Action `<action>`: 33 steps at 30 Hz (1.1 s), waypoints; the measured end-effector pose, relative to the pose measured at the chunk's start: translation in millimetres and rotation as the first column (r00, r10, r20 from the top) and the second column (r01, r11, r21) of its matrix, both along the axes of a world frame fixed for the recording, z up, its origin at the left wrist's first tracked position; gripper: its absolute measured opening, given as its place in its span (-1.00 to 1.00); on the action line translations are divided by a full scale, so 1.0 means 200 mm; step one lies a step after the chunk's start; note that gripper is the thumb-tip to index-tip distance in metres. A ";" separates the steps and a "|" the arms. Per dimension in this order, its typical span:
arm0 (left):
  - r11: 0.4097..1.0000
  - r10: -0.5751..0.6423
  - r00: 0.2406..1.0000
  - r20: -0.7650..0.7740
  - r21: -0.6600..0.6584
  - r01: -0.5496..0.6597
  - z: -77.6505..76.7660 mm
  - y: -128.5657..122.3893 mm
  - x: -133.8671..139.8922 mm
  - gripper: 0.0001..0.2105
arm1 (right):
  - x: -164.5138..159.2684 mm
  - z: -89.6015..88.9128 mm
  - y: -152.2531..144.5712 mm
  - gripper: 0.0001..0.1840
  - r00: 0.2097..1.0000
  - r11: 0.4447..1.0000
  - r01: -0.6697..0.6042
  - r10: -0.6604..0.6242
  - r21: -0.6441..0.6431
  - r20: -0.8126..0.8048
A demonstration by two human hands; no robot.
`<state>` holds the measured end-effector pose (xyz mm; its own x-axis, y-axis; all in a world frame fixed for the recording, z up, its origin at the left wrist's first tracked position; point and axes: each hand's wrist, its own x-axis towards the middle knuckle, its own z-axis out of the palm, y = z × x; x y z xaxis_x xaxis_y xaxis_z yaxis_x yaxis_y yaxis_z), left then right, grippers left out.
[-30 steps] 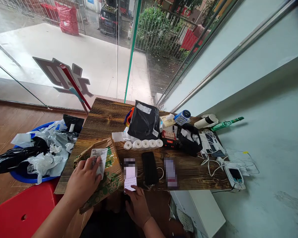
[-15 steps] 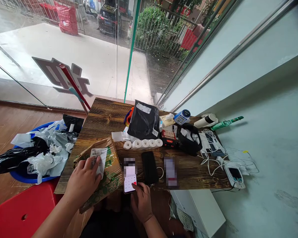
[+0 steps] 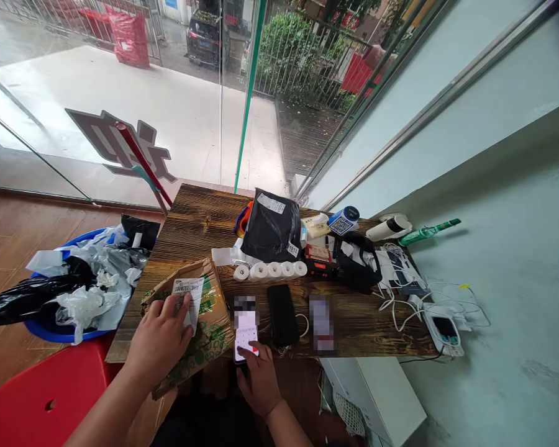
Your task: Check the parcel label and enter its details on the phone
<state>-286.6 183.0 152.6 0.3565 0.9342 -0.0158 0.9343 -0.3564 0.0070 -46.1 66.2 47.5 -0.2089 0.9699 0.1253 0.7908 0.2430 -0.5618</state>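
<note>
My left hand (image 3: 161,335) lies on a worn cardboard box (image 3: 209,320) with green print, its fingers spread over the white shipping label (image 3: 192,298). The box sits tilted at the table's front left edge. To its right, a lit smartphone (image 3: 246,320) lies on the table and shows a number keypad, its upper part blurred out. My right hand (image 3: 259,375) is at the phone's lower end, fingers stretched out, with fingertips over the keypad. Beside it lies a black phone or case (image 3: 282,315) with a strap loop, and farther right a pixelated flat item (image 3: 322,323).
Behind the phones are white label rolls (image 3: 274,270), a black parcel bag (image 3: 271,226), a black pouch (image 3: 358,264) and a blue canister (image 3: 343,220). White cables (image 3: 395,301) tangle at the right. A blue bin (image 3: 51,332) of plastic bags and a red stool (image 3: 41,397) stand left.
My right hand has shifted slightly left and up over the phone's keypad. My left hand stays on the label. The whole view has moved a little.
</note>
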 end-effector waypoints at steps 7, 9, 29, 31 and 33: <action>1.000 0.008 1.000 0.015 -0.004 -0.008 -0.01 0.00 0.00 -0.55 | -0.01 0.01 0.02 -0.61 0.987 0.987 0.153 -0.150 0.043 -0.056; 1.000 0.008 1.000 0.021 -0.005 -0.008 -0.01 0.00 0.00 -0.56 | -0.04 0.05 0.04 -0.63 0.980 0.983 0.176 -0.170 0.057 -0.099; 0.994 0.059 0.987 0.147 0.086 -0.072 -0.10 -0.07 0.00 -0.51 | -0.69 0.33 0.81 -0.97 0.989 0.989 0.142 -0.141 0.031 -0.044; 0.985 0.015 0.992 0.129 0.166 -0.037 -0.12 -0.08 0.00 -0.50 | -0.70 0.32 0.81 -0.95 0.983 0.982 0.184 -0.184 0.031 -0.023; 0.976 -0.016 0.992 0.123 0.217 -0.011 -0.15 -0.08 0.00 -0.48 | -0.70 0.33 0.81 -0.90 0.976 0.976 0.217 -0.216 0.019 -0.016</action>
